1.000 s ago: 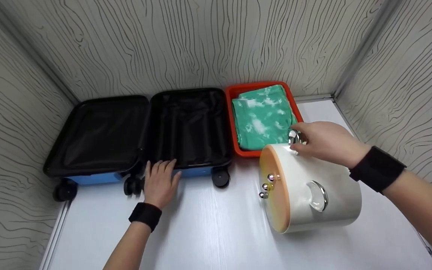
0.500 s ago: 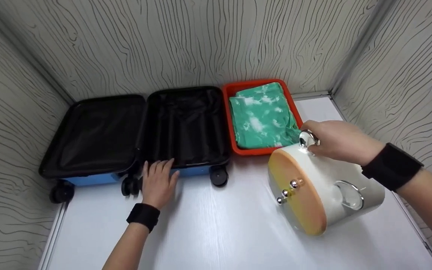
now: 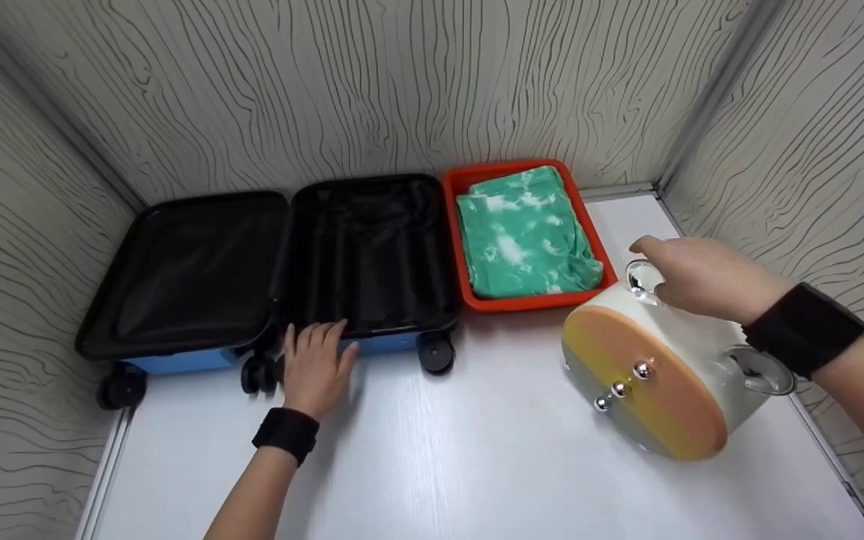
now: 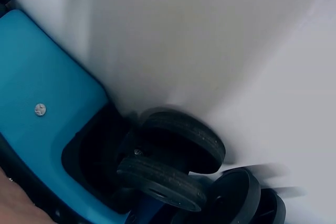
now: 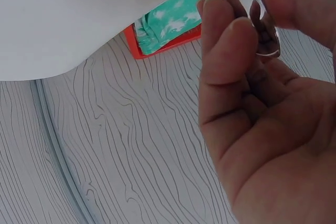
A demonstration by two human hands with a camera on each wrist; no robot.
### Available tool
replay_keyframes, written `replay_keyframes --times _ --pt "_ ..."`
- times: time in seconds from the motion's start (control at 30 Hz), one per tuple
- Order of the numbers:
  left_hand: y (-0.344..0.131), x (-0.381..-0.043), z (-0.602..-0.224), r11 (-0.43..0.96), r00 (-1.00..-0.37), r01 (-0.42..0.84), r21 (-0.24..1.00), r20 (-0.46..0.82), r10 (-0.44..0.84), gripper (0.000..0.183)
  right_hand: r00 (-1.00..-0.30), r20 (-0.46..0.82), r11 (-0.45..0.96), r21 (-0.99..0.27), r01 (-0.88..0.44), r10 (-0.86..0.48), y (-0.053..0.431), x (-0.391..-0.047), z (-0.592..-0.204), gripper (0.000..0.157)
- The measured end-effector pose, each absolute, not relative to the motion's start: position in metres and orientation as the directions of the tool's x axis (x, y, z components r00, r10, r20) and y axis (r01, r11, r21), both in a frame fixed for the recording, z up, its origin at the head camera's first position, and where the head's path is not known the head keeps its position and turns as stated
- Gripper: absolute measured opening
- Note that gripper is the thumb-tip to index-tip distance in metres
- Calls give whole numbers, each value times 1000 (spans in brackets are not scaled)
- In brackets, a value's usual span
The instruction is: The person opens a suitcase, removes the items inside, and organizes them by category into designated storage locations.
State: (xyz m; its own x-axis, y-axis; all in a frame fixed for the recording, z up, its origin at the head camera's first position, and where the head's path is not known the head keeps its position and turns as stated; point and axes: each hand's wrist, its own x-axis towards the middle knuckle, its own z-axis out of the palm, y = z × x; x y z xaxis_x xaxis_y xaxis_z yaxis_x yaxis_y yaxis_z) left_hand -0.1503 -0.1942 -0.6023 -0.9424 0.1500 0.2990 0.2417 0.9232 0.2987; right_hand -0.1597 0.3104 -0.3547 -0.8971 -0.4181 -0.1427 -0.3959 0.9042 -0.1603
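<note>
My right hand [image 3: 717, 281] has its fingers curled round a shiny chrome handle [image 3: 642, 279] on a white drum-like box [image 3: 691, 319]. In the right wrist view the handle [image 5: 265, 22] passes between thumb and fingers. The box's oval orange, yellow and grey face [image 3: 646, 390], with three chrome balls, turns toward me; a second chrome handle [image 3: 762, 371] sits on its side. My left hand [image 3: 316, 367] lies with fingers fairly straight on the front edge of an open blue suitcase [image 3: 376, 255] with black lining. Its wheels [image 4: 181, 137] fill the lower left wrist view.
A red tray [image 3: 511, 303] holding folded green-and-white cloth [image 3: 522, 232] stands between the suitcase and the box. The suitcase's other half [image 3: 199, 270] lies at the left. Wood-patterned walls [image 3: 372, 82] enclose the white tabletop [image 3: 432, 450].
The box has moved right with my right hand and turned, so its coloured face shows more fully. The left hand has stayed on the suitcase edge.
</note>
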Motion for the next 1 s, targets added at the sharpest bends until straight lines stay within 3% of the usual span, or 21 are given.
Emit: replay_keyframes --times 0.5,1.0 --pt "-192 -150 -603 920 -944 232 315 301 135 50 -918 -57 919 -54 -389 -392 330 -168 -366 23" --pt "-191 -151 -603 926 -949 216 311 289 125 50 -927 -20 921 113 -373 -374 342 -190 -371 26"
